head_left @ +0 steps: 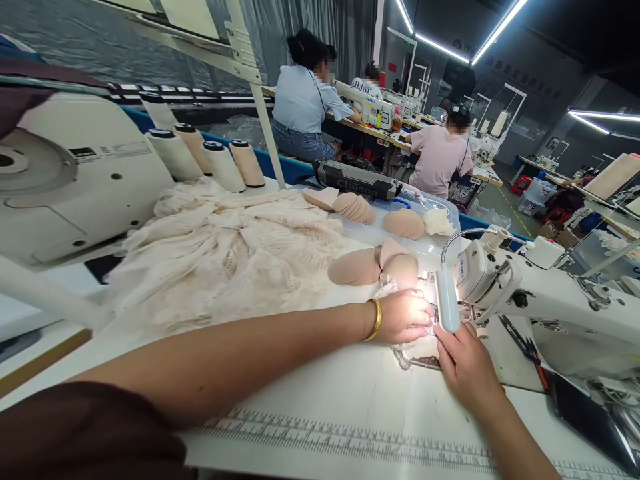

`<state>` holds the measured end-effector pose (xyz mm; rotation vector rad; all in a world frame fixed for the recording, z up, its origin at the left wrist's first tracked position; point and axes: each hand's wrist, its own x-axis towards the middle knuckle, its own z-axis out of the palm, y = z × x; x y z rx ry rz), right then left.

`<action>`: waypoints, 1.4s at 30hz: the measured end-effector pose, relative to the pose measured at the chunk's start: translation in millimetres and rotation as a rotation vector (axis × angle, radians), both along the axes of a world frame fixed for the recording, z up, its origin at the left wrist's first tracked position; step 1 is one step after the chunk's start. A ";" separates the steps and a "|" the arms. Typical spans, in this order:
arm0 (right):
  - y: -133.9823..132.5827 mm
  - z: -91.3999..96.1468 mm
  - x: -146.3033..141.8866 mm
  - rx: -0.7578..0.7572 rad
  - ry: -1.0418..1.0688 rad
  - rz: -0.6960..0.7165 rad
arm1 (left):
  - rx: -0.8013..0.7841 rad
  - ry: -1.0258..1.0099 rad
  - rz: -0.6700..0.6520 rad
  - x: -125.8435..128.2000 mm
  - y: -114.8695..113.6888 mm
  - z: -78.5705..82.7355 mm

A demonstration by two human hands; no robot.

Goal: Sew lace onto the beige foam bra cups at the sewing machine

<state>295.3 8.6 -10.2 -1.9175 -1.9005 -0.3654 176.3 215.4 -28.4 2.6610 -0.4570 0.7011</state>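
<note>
A pale lace fabric piece (417, 348) joined to beige bra cups (400, 270) lies on the bed of a white sewing machine (525, 277). My left hand (406, 317), with a gold bracelet at the wrist, presses bent fingers onto the lace beside the needle area. Close to its fingertips, my right hand (467, 363) has its fingers closed at the fabric's edge, just below the lit lamp (447, 300). The needle itself is hidden behind the lamp, and the fabric between the hands is partly covered by fingers.
A heap of cream lace (235, 247) covers the table's left side. Stacked beige cups (353, 208) rest on a clear plastic lid at the back. Thread cones (225, 167) stand behind the heap. Scissors (523, 343) and a dark phone (593, 423) lie at right. Co-workers sit beyond.
</note>
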 end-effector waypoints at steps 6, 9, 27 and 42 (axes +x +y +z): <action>-1.7 -1.1 0.6 0.004 0.002 0.000 | 0.062 0.081 0.052 -8.2 -6.2 27.3; -1.9 -2.3 1.5 0.019 0.013 0.014 | 0.135 0.080 0.146 -9.8 -9.5 34.9; 9.1 15.6 -60.5 -0.089 1.535 -0.027 | -0.767 0.321 0.048 -122.4 -92.7 53.9; -39.8 -5.5 -119.1 0.172 1.508 -0.151 | -2.339 0.157 0.240 -117.7 -114.2 51.0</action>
